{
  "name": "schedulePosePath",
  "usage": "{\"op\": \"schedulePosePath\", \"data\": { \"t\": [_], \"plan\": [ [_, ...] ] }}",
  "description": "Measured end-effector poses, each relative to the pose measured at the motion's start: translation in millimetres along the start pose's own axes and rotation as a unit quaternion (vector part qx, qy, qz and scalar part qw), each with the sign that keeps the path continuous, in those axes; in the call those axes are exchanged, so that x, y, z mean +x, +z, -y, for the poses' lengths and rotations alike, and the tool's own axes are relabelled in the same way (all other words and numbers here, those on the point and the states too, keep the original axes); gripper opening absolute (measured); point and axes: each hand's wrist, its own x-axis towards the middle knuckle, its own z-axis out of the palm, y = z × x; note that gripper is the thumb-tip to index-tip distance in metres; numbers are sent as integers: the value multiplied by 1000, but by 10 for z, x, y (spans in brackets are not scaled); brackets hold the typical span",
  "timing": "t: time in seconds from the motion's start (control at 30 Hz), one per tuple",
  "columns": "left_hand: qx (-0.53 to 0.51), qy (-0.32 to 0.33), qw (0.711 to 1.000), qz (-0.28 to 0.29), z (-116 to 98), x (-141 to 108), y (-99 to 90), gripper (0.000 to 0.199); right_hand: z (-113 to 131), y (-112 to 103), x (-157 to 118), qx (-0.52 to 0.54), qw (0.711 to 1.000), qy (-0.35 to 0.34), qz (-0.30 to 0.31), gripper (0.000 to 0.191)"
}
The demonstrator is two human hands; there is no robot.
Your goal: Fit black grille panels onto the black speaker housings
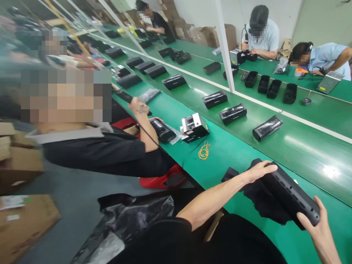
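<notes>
Taking the silver box (pixel 194 126) on the green table (pixel 220 150) as the landmark: far to its left, cardboard boxes (pixel 27 223) sit low beside the floor. Nearer on its left, a co-worker (pixel 110 150) in a dark top has a corded tool (pixel 125 96) in one hand, with a dark unit (pixel 162 131) close to the silver box. A yellow loop (pixel 204 150) lies just on the near side of the silver box. Beyond and to its right, three glossy black units (pixel 233 113) rest spaced apart.

Well to the right of the silver box and nearer the wearer is the long black case (pixel 291 194), tilted, above a black cloth (pixel 264 201). The left hand (pixel 258 172) has its grip clamped on the case's end closer to the silver box, thumb on top; the right hand (pixel 316 223) has its grip clamped around the farther end, thumb and fingers on opposite sides.
</notes>
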Motion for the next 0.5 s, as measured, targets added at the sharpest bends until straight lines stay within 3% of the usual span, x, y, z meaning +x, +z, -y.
{"op": "schedulePosePath", "data": {
  "t": [0.1,0.2,0.27,0.37,0.5],
  "plan": [
    [61,-35,997,-9,-62,96,-25,77,36,117,-109,-24,999,34,-22,106],
    [47,-90,995,21,-111,190,-29,84,10,208,-79,112,988,99,-39,94],
    [-17,-84,996,38,-129,242,-12,99,8,232,86,226,963,138,-42,89],
    [-82,-29,996,18,-142,268,66,113,118,254,594,320,933,156,-49,81],
    [-70,-5,997,37,-158,107,178,75,400,258,1609,407,893,167,-94,62]
  ]
}}
